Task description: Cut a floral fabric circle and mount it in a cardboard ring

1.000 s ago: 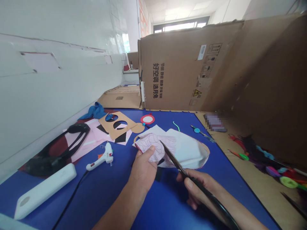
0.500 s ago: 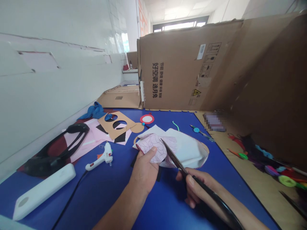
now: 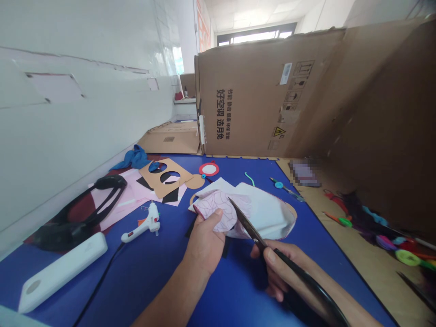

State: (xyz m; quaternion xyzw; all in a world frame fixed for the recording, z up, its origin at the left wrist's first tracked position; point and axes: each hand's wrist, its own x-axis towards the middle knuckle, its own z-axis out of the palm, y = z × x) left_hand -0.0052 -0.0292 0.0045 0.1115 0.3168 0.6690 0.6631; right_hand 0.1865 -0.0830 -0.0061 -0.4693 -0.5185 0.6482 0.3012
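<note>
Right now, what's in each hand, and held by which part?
Left hand: the pale, purple-lined cloth, by its near edge, thumb on top. Right hand: the scissors, by the black handles.

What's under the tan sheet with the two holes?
Black pieces and pink material stick out from under the tan sheet; black also shows through the nearer hole. How far they run beneath the solid parts is hidden.

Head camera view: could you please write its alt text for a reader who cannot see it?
A person's left hand holds patterned cloth, and the right hand holds scissors pointed at it, above a blue table. A white glue gun and a brown sheet with holes lie to the left; tall cardboard stands behind.
</note>
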